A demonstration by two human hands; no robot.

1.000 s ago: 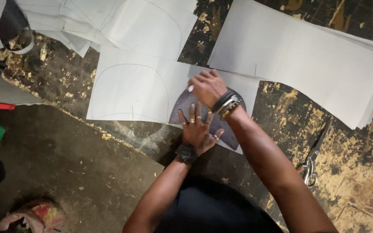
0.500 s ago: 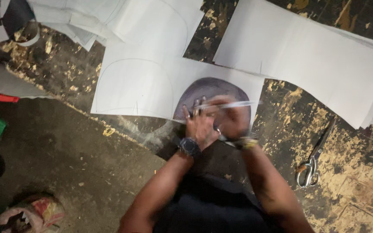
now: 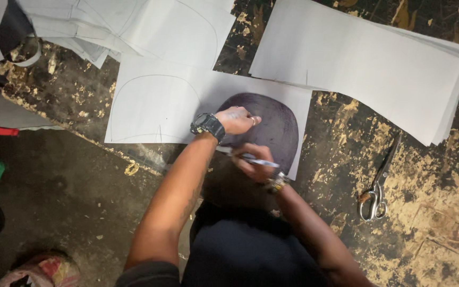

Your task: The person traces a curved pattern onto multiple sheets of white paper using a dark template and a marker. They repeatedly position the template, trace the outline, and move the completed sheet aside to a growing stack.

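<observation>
A dark rounded template [image 3: 274, 125] lies on a white sheet [image 3: 155, 109] that bears a pencilled curved outline on its left half. My left hand [image 3: 237, 120], with a black watch at the wrist, presses flat on the template. My right hand [image 3: 253, 162], with a beaded bracelet, holds a pen [image 3: 248, 157] at the template's lower left edge, the pen lying nearly level with its tip toward the left.
A thick stack of white sheets [image 3: 367, 64] lies at the upper right. More marked sheets [image 3: 134, 24] are piled at the upper left. Scissors [image 3: 376, 186] rest on the worn dark table at the right. Red and green items sit at the left edge.
The left hand shifted up and flattened on the template. The right hand came down from the template's top to its lower edge, pen now near the left wrist.
</observation>
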